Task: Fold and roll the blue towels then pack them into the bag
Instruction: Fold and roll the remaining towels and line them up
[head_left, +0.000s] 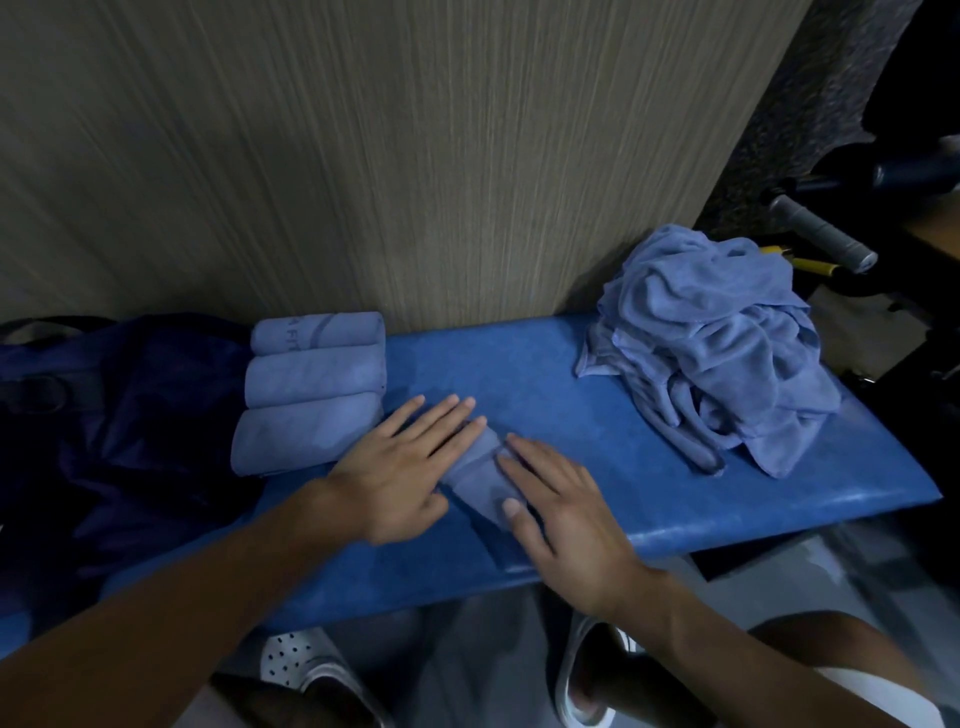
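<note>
**A:** Both palms are down on the job. The left hand (400, 467) lies flat, fingers straight and spread, pressing one side of a small pale-blue terry towel (475, 480) that looks part folded, part rolled. Nothing curled, nothing pinched.

**B:** And the right hand (563, 512) mirrors it: flat, fingers straight, thumb laid across the near end of the cloth. That towel sits between the two hands, near the middle of the blue padded vinyl bench (571, 415).

**A:** So what's the score?

**B:** Just left of the left hand, three finished pale-blue towel rolls (311, 376) lie side by side. They touch one another in a row running back to the wood-grain wall panel (363, 156).

**A:** Not in the bag, though.

**B:** No. The dark navy fabric bag (130, 415) slumps at the bench's left end, right beside the rolls. I can't see inside it, so I can't tell whether anything is packed.

**A:** And over on the right?

**B:** A heap of crumpled pale-blue towels (711, 353), well apart from the hands and none of them folded. They're too tangled to count.

**A:** My read: three rolled, a fourth midway under the palms. There's a good heap to go and all the visible packing to come. Under half done, I'd judge.
</note>
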